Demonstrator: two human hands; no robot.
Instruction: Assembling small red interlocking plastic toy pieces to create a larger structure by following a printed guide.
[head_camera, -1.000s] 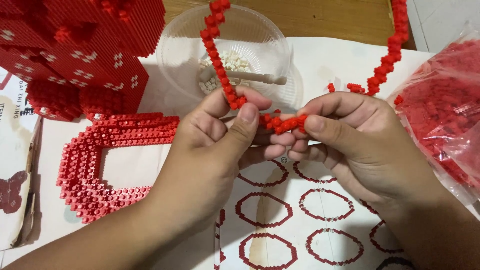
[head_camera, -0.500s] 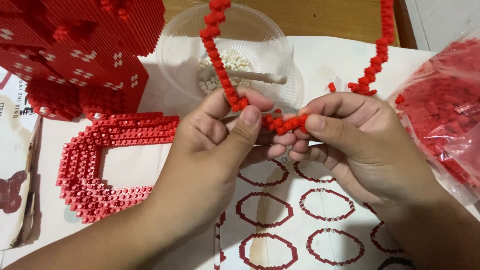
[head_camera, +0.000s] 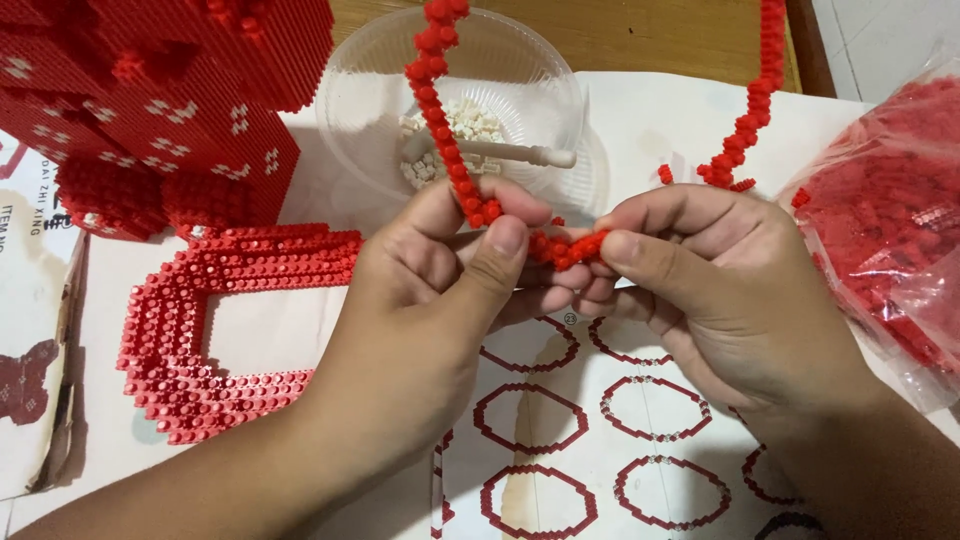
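Your left hand and right hand pinch the red brick chain together above the pattern sheet; it looks partly built, with the bag of bricks full.

My left hand and right hand are bare — no rings, no gloves, no watch. Nails trimmed short, forearms uncovered — no sleeve reaches my wrists.

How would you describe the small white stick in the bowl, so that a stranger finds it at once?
Start at the clear plastic bowl at the top centre, above both hands. Inside, on a heap of tiny white bricks, lies the white stick, pointing right. It alone is long and smooth with a rounded end; everything around it is small and blocky.
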